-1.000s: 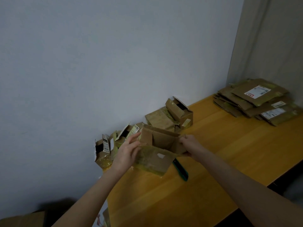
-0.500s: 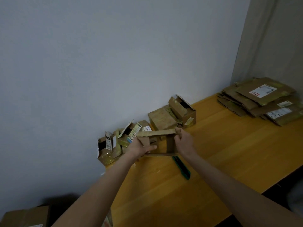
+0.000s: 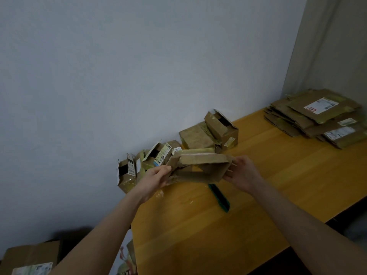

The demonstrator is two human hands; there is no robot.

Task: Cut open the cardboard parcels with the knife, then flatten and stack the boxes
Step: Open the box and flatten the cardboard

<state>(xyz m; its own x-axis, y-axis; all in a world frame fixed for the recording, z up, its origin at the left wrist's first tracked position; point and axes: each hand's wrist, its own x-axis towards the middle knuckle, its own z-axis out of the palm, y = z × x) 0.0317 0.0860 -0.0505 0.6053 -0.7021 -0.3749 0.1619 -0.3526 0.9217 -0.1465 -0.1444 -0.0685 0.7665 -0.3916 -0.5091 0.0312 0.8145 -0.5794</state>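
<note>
My left hand [image 3: 156, 179] grips the left end of the cardboard box [image 3: 200, 167], fingers and thumb closed on the ragged flaps there. My right hand [image 3: 241, 173] has the opposite end, fingers curled round the box's right edge. Between them the box hangs just above the table [image 3: 218, 245], open through the middle and skewed into a slanted, half-collapsed shape, its top panel tilted toward the left.

Directly under the box's near edge the knife [image 3: 219, 197] lies on the table, green-handled and pointing diagonally toward me. Its far end is hidden behind the cardboard, and neither hand touches it.

Behind the held box, against the wall [image 3: 139, 66], sits a row of opened parcels: small labelled ones [image 3: 129, 171] at the left, and two larger ones [image 3: 200, 137] with flaps up at the right.

Well apart, at the table's far right corner, flattened boxes [image 3: 321, 116] lie stacked, white shipping labels facing up. Down at the lower left, off the table, another labelled carton [image 3: 29, 259] sits on the floor.
</note>
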